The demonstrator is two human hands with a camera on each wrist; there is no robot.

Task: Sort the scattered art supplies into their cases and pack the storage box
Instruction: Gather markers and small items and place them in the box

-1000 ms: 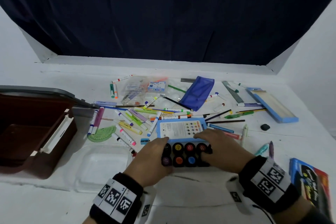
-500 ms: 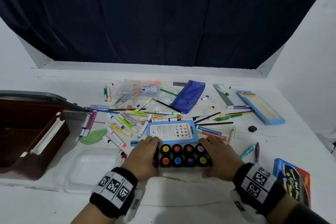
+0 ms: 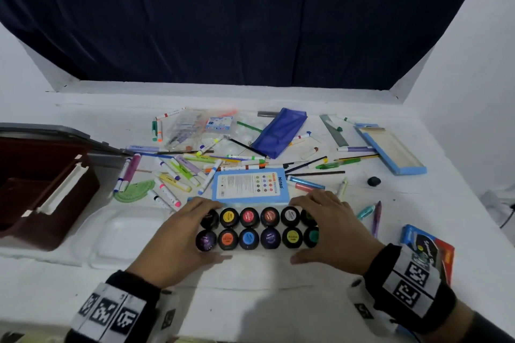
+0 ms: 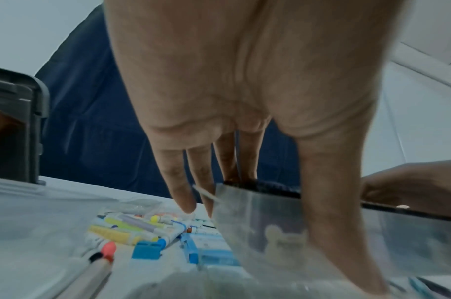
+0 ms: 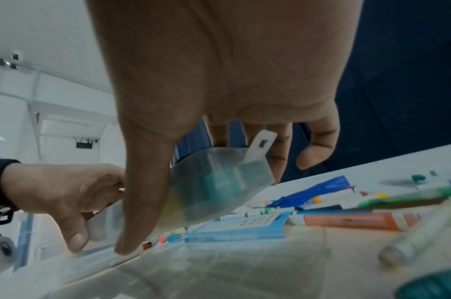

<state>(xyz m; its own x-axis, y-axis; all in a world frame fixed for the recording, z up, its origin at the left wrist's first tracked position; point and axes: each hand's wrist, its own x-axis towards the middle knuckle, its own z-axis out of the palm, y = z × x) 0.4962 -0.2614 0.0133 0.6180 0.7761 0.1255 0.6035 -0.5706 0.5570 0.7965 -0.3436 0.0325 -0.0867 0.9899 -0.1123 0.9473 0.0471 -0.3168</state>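
A clear plastic case of paint pots (image 3: 257,227), two rows with black lids and coloured labels, lies on the white table in front of me. My left hand (image 3: 192,228) grips its left end, with the fingers over the far edge and the thumb on the near side. My right hand (image 3: 326,227) grips the right end the same way. In the left wrist view my left hand (image 4: 244,161) straddles the clear case wall (image 4: 283,222). The right wrist view has my right hand (image 5: 219,131) over the case corner (image 5: 219,182).
An open brown storage box (image 3: 41,189) stands at the left, a clear plastic tray (image 3: 122,234) beside it. Behind the pots lie a blue pencil case (image 3: 250,184), scattered markers (image 3: 178,172), a blue pouch (image 3: 281,131) and an open blue tin (image 3: 390,147). A crayon box (image 3: 429,250) lies at the right.
Both hands have slid from the top of the pots out to the two ends of the case. All the lids now show between them.
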